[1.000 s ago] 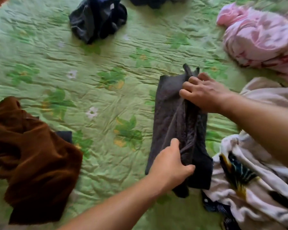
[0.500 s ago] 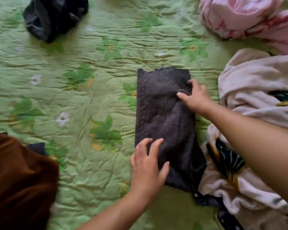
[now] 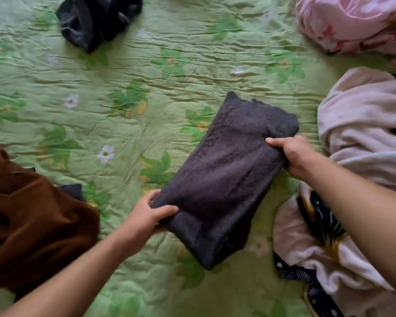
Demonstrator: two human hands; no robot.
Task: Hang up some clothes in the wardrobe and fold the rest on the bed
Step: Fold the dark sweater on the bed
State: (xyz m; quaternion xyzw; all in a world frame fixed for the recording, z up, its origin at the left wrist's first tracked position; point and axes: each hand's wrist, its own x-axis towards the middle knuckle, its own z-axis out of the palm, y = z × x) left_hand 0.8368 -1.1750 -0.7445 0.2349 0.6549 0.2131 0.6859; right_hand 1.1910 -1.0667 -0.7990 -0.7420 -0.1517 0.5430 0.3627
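A bed covered by a crinkled green flowered quilt [image 3: 146,65] fills the view, with loose clothes scattered round its margins. In the middle, the folded dark grey knit [image 3: 226,175] sits at a slant between 2 hands. The left hand [image 3: 146,216] pinches its near left corner with the thumb on top. The right hand [image 3: 295,156] clamps the far right edge the same way. Whether the bundle is fully clear of the quilt is hard to tell. The likely trouble is the fold coming apart: if either grip catches only the upper layers, the lower ones could slide out, and the unsupported near end could sag open. Setting it down too far right would tip it onto the pale heap [image 3: 364,133] just beside the right hand. The brown garment [image 3: 32,213] lies well to the left, the dark pile [image 3: 96,17] and pink bundle [image 3: 352,19] far beyond. Between them stretches bare quilt, the best landing place. No bed edge shows.
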